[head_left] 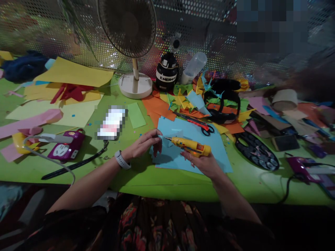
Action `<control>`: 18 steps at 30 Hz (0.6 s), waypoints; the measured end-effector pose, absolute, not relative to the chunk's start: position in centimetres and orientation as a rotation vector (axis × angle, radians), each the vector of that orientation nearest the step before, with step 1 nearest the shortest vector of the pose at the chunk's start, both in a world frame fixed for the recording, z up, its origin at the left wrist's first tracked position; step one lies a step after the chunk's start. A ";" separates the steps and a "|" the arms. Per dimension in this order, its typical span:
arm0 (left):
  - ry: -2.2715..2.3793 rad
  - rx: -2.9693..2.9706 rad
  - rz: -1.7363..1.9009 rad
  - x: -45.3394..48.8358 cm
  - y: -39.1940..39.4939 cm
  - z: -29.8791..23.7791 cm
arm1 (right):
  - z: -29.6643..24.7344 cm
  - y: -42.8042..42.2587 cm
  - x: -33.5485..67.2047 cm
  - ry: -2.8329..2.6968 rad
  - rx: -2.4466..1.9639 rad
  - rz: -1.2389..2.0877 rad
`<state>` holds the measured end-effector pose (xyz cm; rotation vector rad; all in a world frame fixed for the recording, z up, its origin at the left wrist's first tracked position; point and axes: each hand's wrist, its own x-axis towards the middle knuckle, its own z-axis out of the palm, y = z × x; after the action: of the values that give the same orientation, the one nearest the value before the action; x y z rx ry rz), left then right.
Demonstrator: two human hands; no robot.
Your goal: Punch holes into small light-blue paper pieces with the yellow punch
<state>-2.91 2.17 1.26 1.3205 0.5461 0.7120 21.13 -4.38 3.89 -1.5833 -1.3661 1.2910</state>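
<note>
My right hand [200, 163] is closed around a yellow hot glue gun [192, 146], its metal tip pointing left. Just beyond that tip, my left hand [146, 143] pinches the edge of a small light-blue piece of paper [174, 133]. The nozzle is close to this piece; whether they touch I cannot tell. Beneath both hands lies a larger stack of blue paper sheets [217, 153]. Red-and-black scissors [202, 126] rest on the upper right part of the blue sheets.
A fan [135, 85], a black bottle [166, 75] and paper scraps [183, 99] stand or lie at the back. To the left are a phone [112, 122] and a purple power socket [66, 144]; to the right, a black palette [258, 150] and another purple socket [303, 169].
</note>
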 end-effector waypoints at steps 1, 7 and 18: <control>0.547 1.318 0.710 -2.9 2.2 1.2 | 4.0 -4.4 21.1 -1.366 -1.583 1.289; 0.542 1.310 0.715 -2.9 2.2 1.2 | 4.0 -4.3 21.2 -1.386 -1.581 1.273; 0.556 1.297 0.717 -2.9 2.1 1.2 | 4.0 -4.3 21.0 -1.372 -1.569 1.281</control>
<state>-2.89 2.13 1.23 1.2971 0.5560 0.7171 21.05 -4.32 4.00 -1.5693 -1.3716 1.2812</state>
